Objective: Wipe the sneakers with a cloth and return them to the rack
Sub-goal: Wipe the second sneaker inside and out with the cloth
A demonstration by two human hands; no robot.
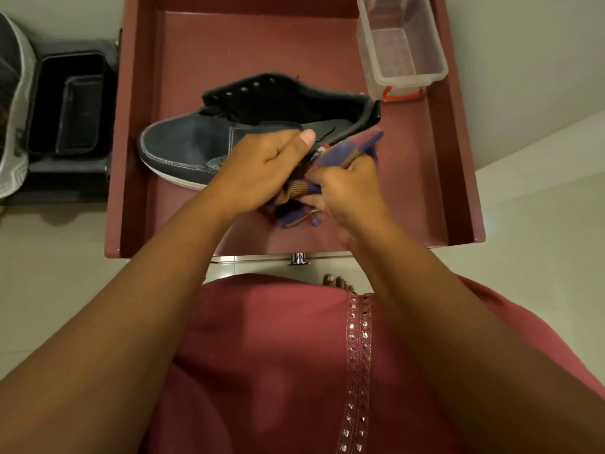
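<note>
Both hands bunch a purple-and-orange striped cloth (330, 165) over the maroon drawer (458, 158): left hand (262, 168) and right hand (347, 188) curl their fingers round it. They hide the near side of the navy lace-less sneaker (196, 142) lying behind them.

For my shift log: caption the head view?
Both hands bunch a purple striped cloth beside a navy sneaker.

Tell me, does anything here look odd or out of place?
Slightly. Only one sneaker lies in the red drawer, its tongue flopped open with no laces visible. Both hands bunch the cloth beside it. Nothing looks spilled or broken.
</note>
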